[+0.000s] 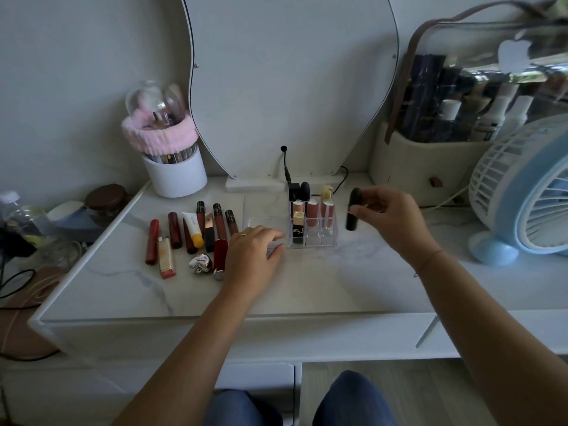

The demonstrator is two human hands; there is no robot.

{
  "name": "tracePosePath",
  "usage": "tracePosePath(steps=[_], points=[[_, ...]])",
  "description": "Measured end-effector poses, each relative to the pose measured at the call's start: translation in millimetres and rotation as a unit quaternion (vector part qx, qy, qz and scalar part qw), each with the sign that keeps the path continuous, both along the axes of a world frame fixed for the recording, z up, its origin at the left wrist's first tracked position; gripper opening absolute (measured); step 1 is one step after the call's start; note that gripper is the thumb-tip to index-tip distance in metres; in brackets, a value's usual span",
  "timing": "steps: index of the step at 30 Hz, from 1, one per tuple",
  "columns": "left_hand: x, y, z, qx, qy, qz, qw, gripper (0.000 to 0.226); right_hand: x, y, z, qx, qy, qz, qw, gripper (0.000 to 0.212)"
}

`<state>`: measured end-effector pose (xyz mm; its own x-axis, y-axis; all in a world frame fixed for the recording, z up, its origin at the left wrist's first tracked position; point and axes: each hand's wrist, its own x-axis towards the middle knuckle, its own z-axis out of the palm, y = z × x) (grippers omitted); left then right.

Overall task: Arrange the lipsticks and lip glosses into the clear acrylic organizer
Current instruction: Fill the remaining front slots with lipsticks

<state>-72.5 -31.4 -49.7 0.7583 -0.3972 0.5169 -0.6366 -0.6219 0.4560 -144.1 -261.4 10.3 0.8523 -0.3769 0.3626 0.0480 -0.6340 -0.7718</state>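
The clear acrylic organizer stands mid-table and holds several lipsticks and glosses, among them a black and gold lipstick in front. My right hand holds a black lipstick tube upright, just to the right of the organizer and above the table. My left hand rests palm down on a clear flat case left of the organizer. Left of that hand, several lipsticks and glosses lie in a row, with a silver heart-shaped case in front.
A white brush cup with a pink headband stands at back left. The mirror base and its cable sit behind the organizer. A blue fan and a cosmetics bag stand at right. Bottles and a jar crowd the far left.
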Motion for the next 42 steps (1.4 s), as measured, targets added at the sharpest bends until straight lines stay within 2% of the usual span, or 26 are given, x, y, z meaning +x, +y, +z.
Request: tracePosePath(steps=[2,7,16,24,28,31,35,42], points=[[0.0,0.2,0.1,-0.004,0.002,-0.003,1.000,0.019,8.3,16.1,5.2,0.012,-0.020,0.021,0.999,0.024],[-0.6,0.3,-0.3,-0.009,0.003,-0.001,1.000,0.019,25.0,41.2,-0.8,-0.034,-0.013,0.038,0.999,0.024],[-1.1,0.4,0.3,-0.009,0.001,0.000,1.000,0.019,27.2,49.4,-19.7,-0.153,0.009,0.047,0.987,0.028],[-0.4,0.3,-0.5,-0.008,0.005,0.001,1.000,0.019,21.0,35.1,-22.5,-0.105,-0.019,0.049,0.993,0.027],[-0.1,-0.3,-0.5,-0.006,0.002,0.001,1.000,0.020,23.5,-1.3,-23.9,-0.073,-0.053,-0.062,0.994,0.025],[-0.2,0.0,-0.3,-0.010,0.006,0.004,1.000,0.019,36.4,-32.2,-32.5,-0.095,0.025,-0.125,0.987,0.035],[-0.4,-0.1,-0.2,-0.008,0.010,0.006,1.000,0.019,55.5,-44.3,-48.9,-0.102,0.121,-0.123,0.980,0.043],[0.4,-0.1,0.3,-0.001,0.012,0.004,1.000,0.019,75.0,-38.2,-50.7,-0.185,0.110,-0.122,0.969,0.028]])
